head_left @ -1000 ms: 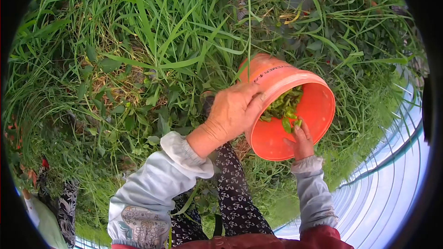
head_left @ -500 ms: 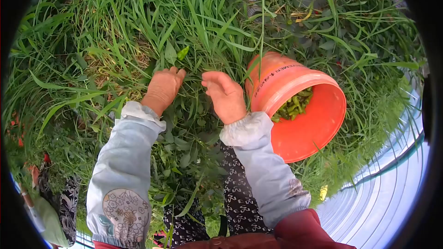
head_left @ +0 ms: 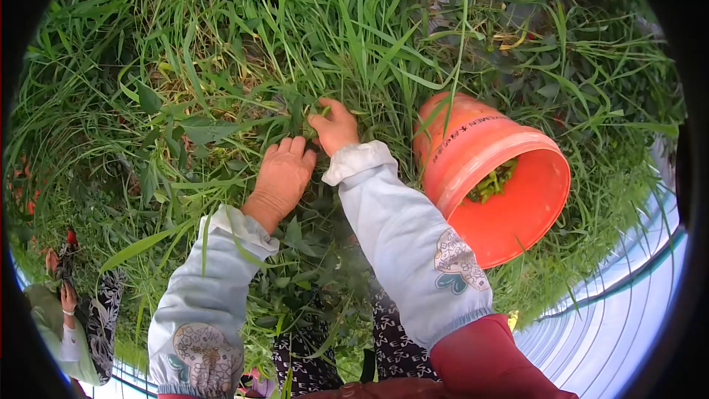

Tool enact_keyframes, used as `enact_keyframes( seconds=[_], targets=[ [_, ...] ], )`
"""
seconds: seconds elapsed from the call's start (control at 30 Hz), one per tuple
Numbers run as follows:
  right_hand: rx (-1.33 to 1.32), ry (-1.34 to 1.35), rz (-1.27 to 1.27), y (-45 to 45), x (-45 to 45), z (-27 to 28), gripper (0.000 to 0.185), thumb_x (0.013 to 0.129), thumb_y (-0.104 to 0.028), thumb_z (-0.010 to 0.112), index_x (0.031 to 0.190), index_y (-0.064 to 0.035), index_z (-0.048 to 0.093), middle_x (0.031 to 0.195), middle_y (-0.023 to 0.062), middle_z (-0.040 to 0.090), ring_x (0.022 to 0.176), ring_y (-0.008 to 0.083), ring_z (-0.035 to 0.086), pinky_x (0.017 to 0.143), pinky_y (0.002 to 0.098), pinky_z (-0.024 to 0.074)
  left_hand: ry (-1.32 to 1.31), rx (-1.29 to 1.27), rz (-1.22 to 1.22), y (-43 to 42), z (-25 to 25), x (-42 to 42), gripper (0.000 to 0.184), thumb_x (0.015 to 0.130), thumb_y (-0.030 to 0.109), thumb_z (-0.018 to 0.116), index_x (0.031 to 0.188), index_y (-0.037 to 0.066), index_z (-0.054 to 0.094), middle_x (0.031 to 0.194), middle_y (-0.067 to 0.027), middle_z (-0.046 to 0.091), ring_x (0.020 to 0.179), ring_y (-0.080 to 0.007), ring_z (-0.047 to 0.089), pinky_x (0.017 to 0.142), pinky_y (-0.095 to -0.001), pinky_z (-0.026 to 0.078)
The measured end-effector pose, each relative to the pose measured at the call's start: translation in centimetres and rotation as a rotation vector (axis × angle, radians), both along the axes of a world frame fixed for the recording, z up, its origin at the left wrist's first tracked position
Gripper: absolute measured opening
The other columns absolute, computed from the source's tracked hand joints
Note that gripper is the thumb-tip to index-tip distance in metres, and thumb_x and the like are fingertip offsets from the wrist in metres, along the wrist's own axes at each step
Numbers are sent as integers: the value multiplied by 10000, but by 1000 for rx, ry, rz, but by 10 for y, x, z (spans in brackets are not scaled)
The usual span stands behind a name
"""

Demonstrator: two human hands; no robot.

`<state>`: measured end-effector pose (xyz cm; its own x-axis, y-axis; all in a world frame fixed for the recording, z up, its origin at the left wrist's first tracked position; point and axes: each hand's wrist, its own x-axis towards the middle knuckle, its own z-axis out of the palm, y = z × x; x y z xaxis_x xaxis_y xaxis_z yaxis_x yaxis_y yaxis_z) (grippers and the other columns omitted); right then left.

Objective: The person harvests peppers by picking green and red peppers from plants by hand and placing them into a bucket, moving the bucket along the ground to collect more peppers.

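My right hand [head_left: 336,127] reaches into the leaves, thumb and fingers pinched on a small green pepper [head_left: 325,111], only partly visible. Just below and to the left, my left hand [head_left: 282,177] lies back-up over the pepper plant [head_left: 295,240]. Its fingers are curled down into the leaves, and whatever they grip is hidden. Right of my hands, an orange bucket [head_left: 509,229] leans over on its side with its mouth facing me. Several green peppers [head_left: 491,183] lie inside it.
Tall grass [head_left: 325,22] grows thickly beyond my hands. Another person [head_left: 70,325] is at the lower left, with a hand [head_left: 68,299] showing. White plastic sheeting [head_left: 613,325] curves along the lower right.
My right hand has moved up and left and closed on the green pepper. My left hand has come lower in view, nearer to it. The view has shifted, so the bucket appears further right.
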<state>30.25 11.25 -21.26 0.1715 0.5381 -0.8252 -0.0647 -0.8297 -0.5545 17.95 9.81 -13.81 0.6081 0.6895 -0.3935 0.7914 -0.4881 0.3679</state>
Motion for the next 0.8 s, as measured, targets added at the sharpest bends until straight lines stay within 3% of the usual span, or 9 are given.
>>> enact_keyframes(
  seconds=[0.07,0.17,0.27,0.4,0.53,0.6,0.63,0.67,0.8],
  targets=[
    [31,102,-176,-6,-4,41,354,764,-49,592,1115,-72,553,898,64,587,712,113,525,641,262,447,21,-44,10,-6,0,-7,175,724,153,534,875,83,586,906,-82,517,886,-248,508,720,-363,424],
    [286,70,-8,-31,-14,56,251,778,-9,575,1022,-68,585,884,38,568,724,107,498,663,241,434,88,-195,-44,-19,5,-8,181,729,144,537,873,56,603,959,-96,550,938,-245,523,774,-358,427],
    [477,-24,248,-38,-19,86,260,799,1,533,1049,-66,559,951,90,559,823,200,559,738,273,449,52,-140,5,-37,-11,-20,219,727,151,539,895,31,611,992,-120,567,911,-252,540,790,-362,430],
    [511,-56,236,-42,-20,110,261,825,-1,510,1079,-56,535,979,111,552,872,241,567,763,293,454,-24,-101,17,-44,-10,-24,221,736,135,532,902,13,610,980,-136,587,901,-271,559,770,-372,458],
    [601,49,174,-30,-26,136,266,875,-27,508,1140,-20,502,976,74,563,889,144,559,779,258,444,164,-364,174,-51,-29,-44,209,749,129,535,917,28,608,940,-145,595,890,-273,580,743,-362,473],
    [380,325,46,-22,-31,138,275,878,-36,511,1153,-24,501,973,61,561,881,125,552,774,249,445,130,-471,302,-55,-21,-57,210,762,154,564,935,41,600,933,-164,600,870,-278,597,746,-367,479],
    [388,266,82,-21,-31,130,280,873,-64,507,1152,-41,501,859,58,586,760,108,551,689,244,455,128,-386,451,-45,0,-53,250,763,182,597,963,32,590,933,-173,610,871,-291,599,761,-390,477],
    [329,260,138,-23,-29,120,281,874,-80,497,1155,-64,507,826,58,589,723,107,552,667,237,455,65,-595,621,-50,-7,-64,348,767,191,611,1063,15,565,1002,-178,607,914,-318,590,786,-382,475],
    [61,178,424,-39,-24,94,317,853,-123,518,1169,-132,507,876,89,609,759,189,585,710,281,464,-327,-883,932,-41,0,-80,444,782,170,601,1206,71,513,1120,-163,582,993,-275,582,867,-324,442]
  ],
)
